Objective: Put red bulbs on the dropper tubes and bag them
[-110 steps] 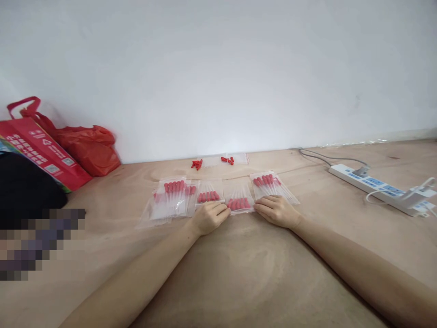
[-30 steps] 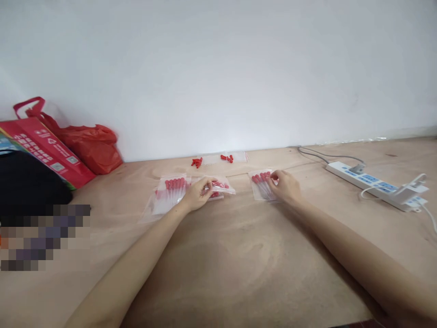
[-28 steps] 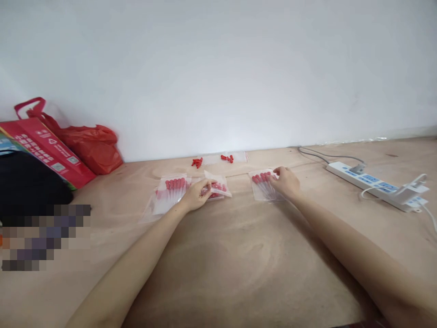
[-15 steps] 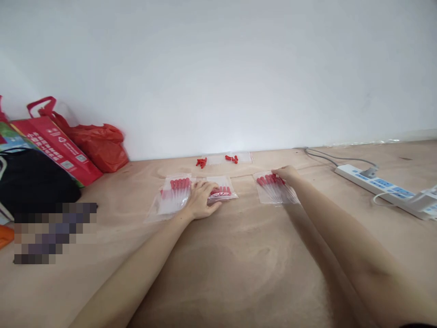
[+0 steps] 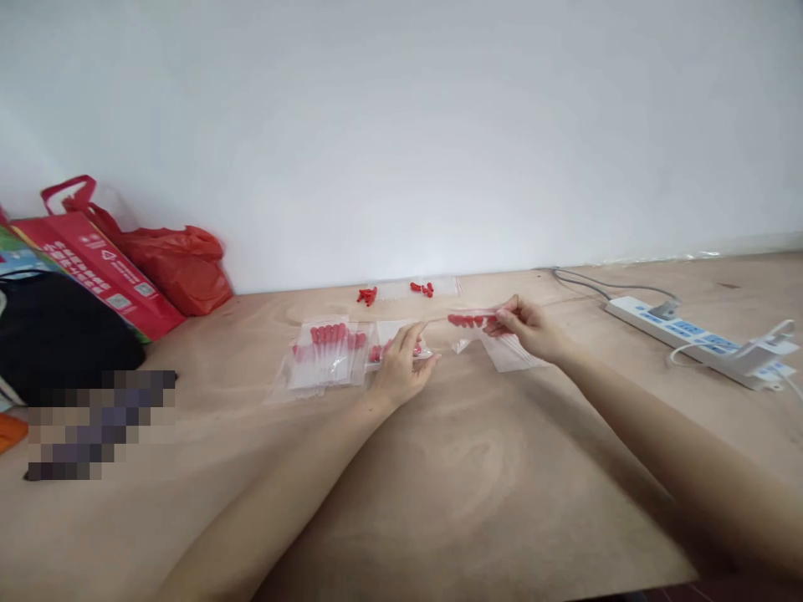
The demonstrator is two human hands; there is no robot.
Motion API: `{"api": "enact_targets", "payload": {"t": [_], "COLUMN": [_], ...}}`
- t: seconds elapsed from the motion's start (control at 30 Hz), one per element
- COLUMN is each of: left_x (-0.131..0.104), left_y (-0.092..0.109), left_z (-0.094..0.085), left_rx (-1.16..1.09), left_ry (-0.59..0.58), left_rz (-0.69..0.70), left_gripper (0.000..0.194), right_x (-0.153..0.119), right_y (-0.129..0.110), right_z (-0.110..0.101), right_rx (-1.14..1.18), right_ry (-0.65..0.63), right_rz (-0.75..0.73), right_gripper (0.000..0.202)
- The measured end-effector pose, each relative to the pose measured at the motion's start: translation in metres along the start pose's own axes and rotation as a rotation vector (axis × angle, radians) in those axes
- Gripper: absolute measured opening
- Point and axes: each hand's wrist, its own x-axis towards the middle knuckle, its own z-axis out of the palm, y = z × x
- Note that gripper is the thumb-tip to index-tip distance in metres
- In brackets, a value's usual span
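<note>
My right hand (image 5: pixel 524 326) pinches the top edge of a clear plastic bag (image 5: pixel 518 355), lifted off the table. A row of red bulb-like ends shows along the bag's top; thin pale stems seem to run down from them. My left hand (image 5: pixel 405 364) has its fingers stretched toward that bag. It partly covers a second clear bag (image 5: pixel 392 330) with similar red-ended pieces; whether it touches this bag I cannot tell. Left of that hand lie overlapping clear bags (image 5: pixel 319 364) with the same kind of contents.
Small loose red pieces (image 5: pixel 367 296) and a flat clear bag (image 5: pixel 445 287) lie near the wall. A white power strip (image 5: pixel 696 339) with cables stands at right. A red shopping bag (image 5: pixel 94 267), a red plastic bag (image 5: pixel 181 267) and a black bag (image 5: pixel 63 343) crowd the left side.
My right hand has raised the right-hand bag and tilted it, moving slightly left. My left hand has shifted right, away from the overlapping bags, toward the lifted one.
</note>
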Motion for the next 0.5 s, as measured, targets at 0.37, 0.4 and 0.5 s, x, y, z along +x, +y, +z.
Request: {"api": "enact_targets", "payload": {"t": [0.37,0.4,0.5], "left_x": [-0.008,-0.009,-0.010], "left_y": [0.007,0.005,0.001], "left_z": [0.012,0.010,0.005], "left_rx": [0.094,0.114,0.170], "left_ry": [-0.087,-0.085,-0.100], "left_rz": [0.445,0.464,0.522], "left_gripper": [0.016,0.016,0.018], "right_x": [-0.050,-0.051,-0.053], "right_y": [0.034,0.034,0.033], "right_z": [-0.003,-0.003,0.000], "right_rx": [-0.491,-0.566,-0.773], "right_ry": [-0.187,-0.193,-0.168], "right_rz": [-0.386,-0.440,-0.622], "right_gripper": [0.013,0.011,0.013]}}
